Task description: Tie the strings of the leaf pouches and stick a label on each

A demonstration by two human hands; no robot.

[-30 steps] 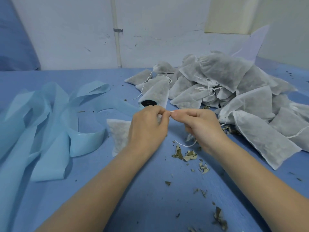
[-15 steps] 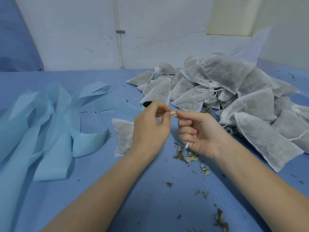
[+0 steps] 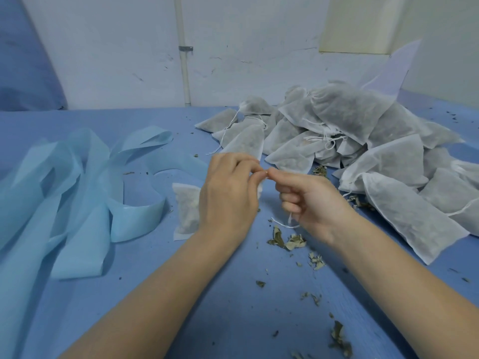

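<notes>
While both hands pinch string [image 3: 283, 224], pouch pile [image 3: 363, 141] beyond, ribbon [image 3: 85, 193] left

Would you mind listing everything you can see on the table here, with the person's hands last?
pouch being tied: one, white mesh with leaves inside, on the table behind the left hand.
string: one, white, hanging from the right hand.
pile of pouches: too many to count, white-grey, right back of the table.
blue strips: several looped bands, light blue, left side.
leaf scraps: scattered, dry green-brown, near the hands and towards the front right.
table: one, blue cover.
pipe: one, white, upright on the back wall.
left hand: fingertips pinching at the pouch mouth.
right hand: fingers curled, pinching the string, tips meeting the left hand's.
</notes>
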